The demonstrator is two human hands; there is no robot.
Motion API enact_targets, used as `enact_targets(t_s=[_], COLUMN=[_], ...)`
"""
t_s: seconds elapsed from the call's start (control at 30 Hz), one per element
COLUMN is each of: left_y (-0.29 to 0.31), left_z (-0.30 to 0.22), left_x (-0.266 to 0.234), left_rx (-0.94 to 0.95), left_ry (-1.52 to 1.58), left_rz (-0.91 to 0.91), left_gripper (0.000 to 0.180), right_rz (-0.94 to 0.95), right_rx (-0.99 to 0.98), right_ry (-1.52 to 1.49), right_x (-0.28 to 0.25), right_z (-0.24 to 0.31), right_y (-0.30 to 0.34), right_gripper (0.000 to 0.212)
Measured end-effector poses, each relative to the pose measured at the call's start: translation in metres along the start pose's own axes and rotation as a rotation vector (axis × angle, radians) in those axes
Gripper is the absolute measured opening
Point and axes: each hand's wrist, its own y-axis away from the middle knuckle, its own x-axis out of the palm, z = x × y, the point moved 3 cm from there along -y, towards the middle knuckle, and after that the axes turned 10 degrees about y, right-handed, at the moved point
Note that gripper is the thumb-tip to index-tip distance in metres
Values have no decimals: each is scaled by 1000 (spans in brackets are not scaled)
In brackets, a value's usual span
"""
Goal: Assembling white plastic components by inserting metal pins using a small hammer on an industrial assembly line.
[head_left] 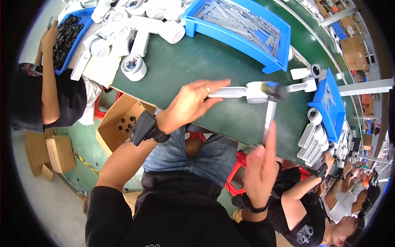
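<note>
A white part [230, 92] with a flat handle and a round head lies level over the green table [177, 61], straight in front of the seated person. The left hand [190, 99] pinches the handle's near end, thumb below and fingers along the top. The right hand [261, 175] is wrapped around a hammer [269, 113], index finger stretched along its shaft. The hammer's blurred head overlaps the right side of the round head; whether they touch, I cannot tell.

The step in hand appears to be tapping the round head. Another stroke would call for a firm left grip, fingers clear, and a square, measured blow.

Beyond the part stands a blue bin [230, 38] of flat grey strips; a second blue bin [335, 123] is to the right. A round-headed white piece [133, 68] with exposed electronics sits left, beside a white heap [142, 24]. Below the table edge, a cardboard box [109, 133] holds dark round pieces. Co-workers sit on both sides.
</note>
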Motion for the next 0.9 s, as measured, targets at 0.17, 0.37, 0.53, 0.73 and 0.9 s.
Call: enact_targets(t_s=[0.17,0.37,0.53,0.73,0.9], left_y=[-1,3,-1,1,4], left_z=[9,10,9,11,12], left_x=[0,1,2,-1,5], left_rx=[-265,-293,-282,-398,-389], left_ry=[6,25,58,37,70], left_rz=[-12,-14,-22,-2,-9], left_gripper=[114,112,114,121,124], right_rz=[263,196,11,132,61], right_rx=[61,56,-196,-155,-413], right_ry=[381,213,171,163,237], right_x=[33,16,25,33,31], right_z=[-14,8,1,13,13], right_y=[-30,-23,-7,-11,-11], right_gripper=[58,56,59,62,60])
